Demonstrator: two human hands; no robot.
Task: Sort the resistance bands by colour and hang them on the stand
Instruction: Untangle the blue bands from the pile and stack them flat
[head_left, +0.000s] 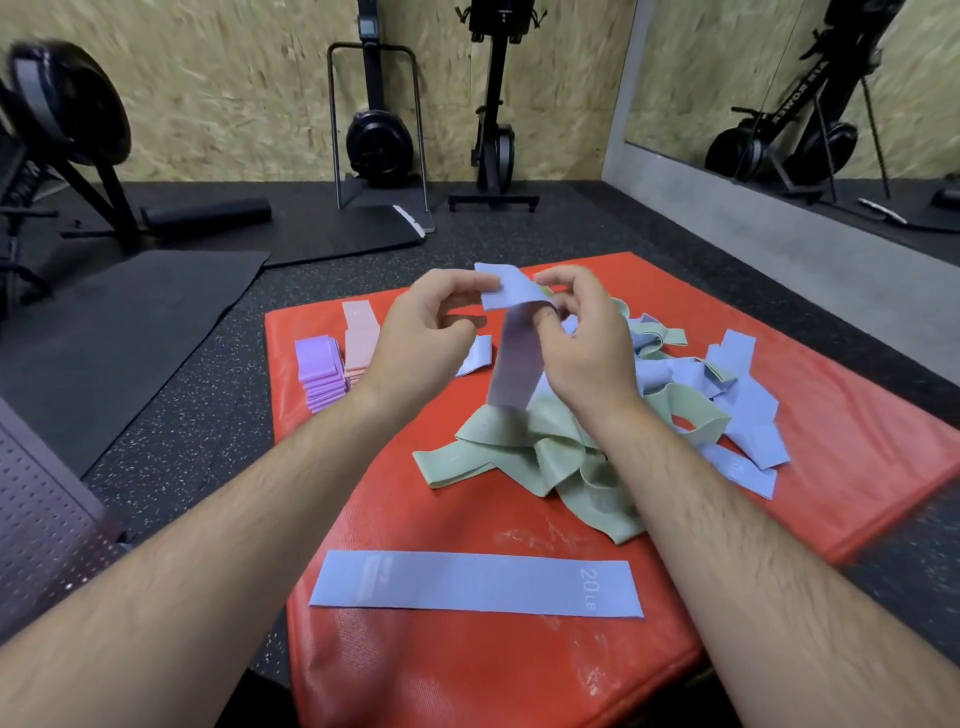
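Both hands are up over the far-middle of the red padded surface (395, 675), sharing one blue band. The left hand (421, 332) pinches the top corner of the held blue band (511, 343). The right hand (587, 343) has its fingers curled round the band just below, and the rest hangs down toward the pile.

Edges and room:
- The flat blue band (475, 584), marked 20 LB, lies crosswise near the near edge, fully on the surface and apart from everything else.
- A bare red strip shows between that band and the green bands (519, 457). There is more bare red at near left, under the left forearm.
- The purple stack (319, 374) sits close to the left edge, and the pink stack (358, 338) is right beside it, touching or nearly so.
- The green bands are a tangled heap at centre-right, under the right wrist. Loose blue bands (748, 415) overlap it and spread toward the right edge — the outermost lie close to that edge but still on the red.
- One more small blue piece (478, 356) shows behind the left hand, partly hidden.

Around the surface is speckled dark floor (208, 441), with a black floor mat (130, 312) off to the left. Gym machines (379, 130) stand along the back wall, well apart from the surface. A mirror (805, 104) is at far right.
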